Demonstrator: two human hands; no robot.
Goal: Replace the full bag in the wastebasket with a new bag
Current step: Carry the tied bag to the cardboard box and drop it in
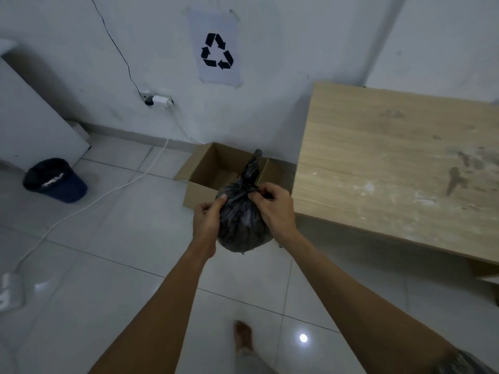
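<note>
A full black trash bag (pixel 241 225) hangs in the air in front of me, its neck twisted and knotted, with the loose tail sticking up. My left hand (pixel 206 215) grips the bag's left side just under the knot. My right hand (pixel 271 205) pinches the knot from the right. The dark blue wastebasket (pixel 55 180) stands on the floor at the far left, near a white panel; its inside looks dark and I cannot tell whether it holds a bag.
An open cardboard box (pixel 213 168) sits on the tiled floor just beyond the bag, against the wall. A wooden table (pixel 399 168) fills the right side. A white cable (pixel 108 190) runs across the floor from a wall plug (pixel 159 99). My bare foot (pixel 243 337) shows below.
</note>
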